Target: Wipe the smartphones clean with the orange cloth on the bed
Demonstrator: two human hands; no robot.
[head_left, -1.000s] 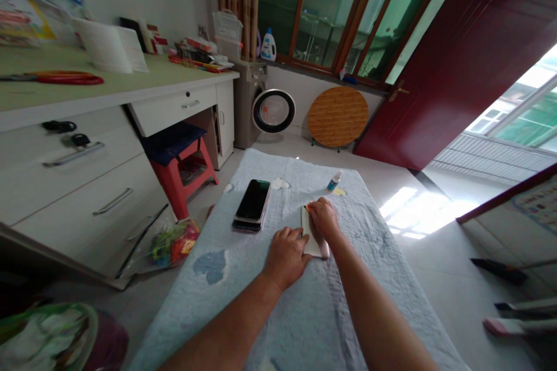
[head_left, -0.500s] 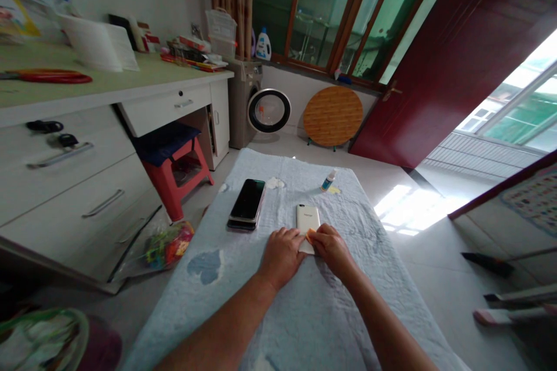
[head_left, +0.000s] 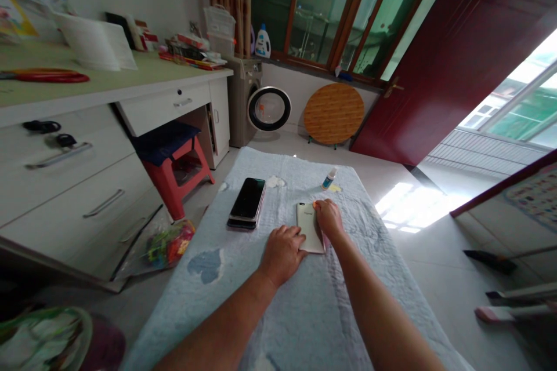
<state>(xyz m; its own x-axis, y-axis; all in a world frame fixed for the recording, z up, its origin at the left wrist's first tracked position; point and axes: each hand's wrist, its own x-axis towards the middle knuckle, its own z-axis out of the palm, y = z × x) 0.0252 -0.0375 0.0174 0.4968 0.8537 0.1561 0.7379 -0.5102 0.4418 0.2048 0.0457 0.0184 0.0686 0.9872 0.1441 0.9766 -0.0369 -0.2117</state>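
A pale phone lies back up on the blue cloth-covered table. My left hand rests at its lower left edge, fingers apart, with fingertips on the phone. At the phone's upper right, my right hand is closed on a small orange cloth, mostly hidden under the fingers. Left of them, a black-screened phone sits on top of another phone. A small spray bottle stands beyond my right hand, near the far right of the table.
A red stool and a bag of colourful things are left of the table. Behind are a washing machine with its round door open and a round wooden board. A desk runs along the left wall.
My right hand has moved up along the phone's right side with the orange cloth, from its lower part to its top corner. My left hand has hardly moved.
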